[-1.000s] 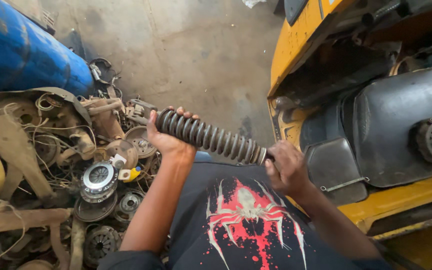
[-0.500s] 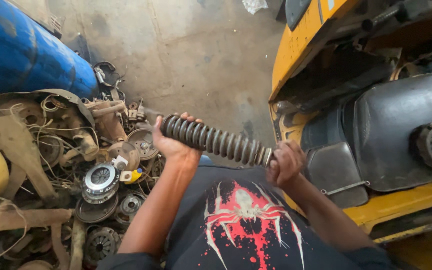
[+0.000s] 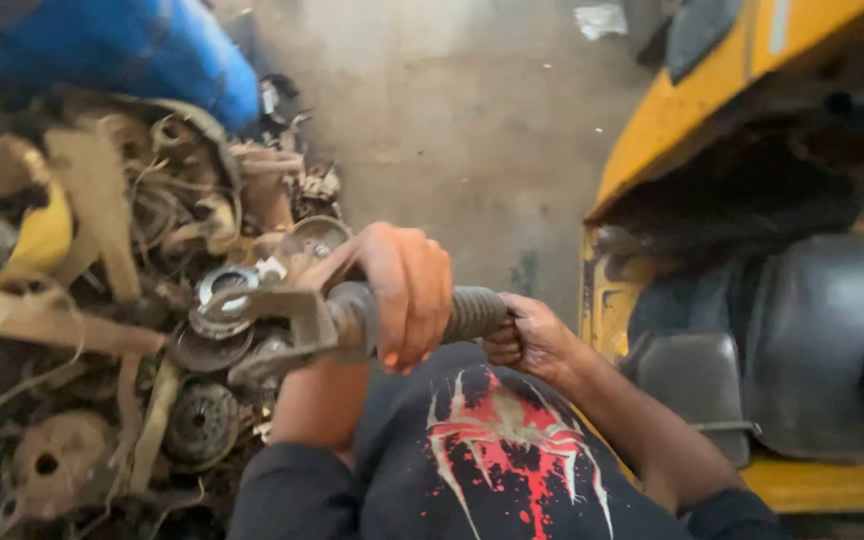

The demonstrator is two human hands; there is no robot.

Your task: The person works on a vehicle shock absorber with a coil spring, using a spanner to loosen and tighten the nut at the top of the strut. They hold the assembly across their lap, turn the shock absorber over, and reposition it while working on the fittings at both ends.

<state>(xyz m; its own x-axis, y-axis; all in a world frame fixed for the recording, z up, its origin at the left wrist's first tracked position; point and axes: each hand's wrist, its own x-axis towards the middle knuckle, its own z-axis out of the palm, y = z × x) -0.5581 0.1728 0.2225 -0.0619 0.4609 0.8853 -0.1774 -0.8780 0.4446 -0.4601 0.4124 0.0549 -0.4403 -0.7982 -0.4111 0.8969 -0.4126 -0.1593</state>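
Observation:
I hold a dark coil-spring shock absorber (image 3: 472, 312) level in front of my chest. My left hand (image 3: 407, 290) wraps over its left part, just right of the metal fork bracket (image 3: 282, 320) at that end. My right hand (image 3: 527, 340) grips the right end of the spring. Both hands are closed around it. The picture is blurred by motion.
A heap of rusty scrap parts, discs and straps (image 3: 122, 300) lies on the left, with a blue drum (image 3: 122, 50) behind it. A yellow vehicle body (image 3: 682, 130) with a dark engine cover (image 3: 812, 340) stands on the right. Bare concrete floor (image 3: 452, 130) lies between.
The view has dropped closer and tilted. The shock absorber has come nearer to my chest, and my left hand now sits further along it, by the fork bracket.

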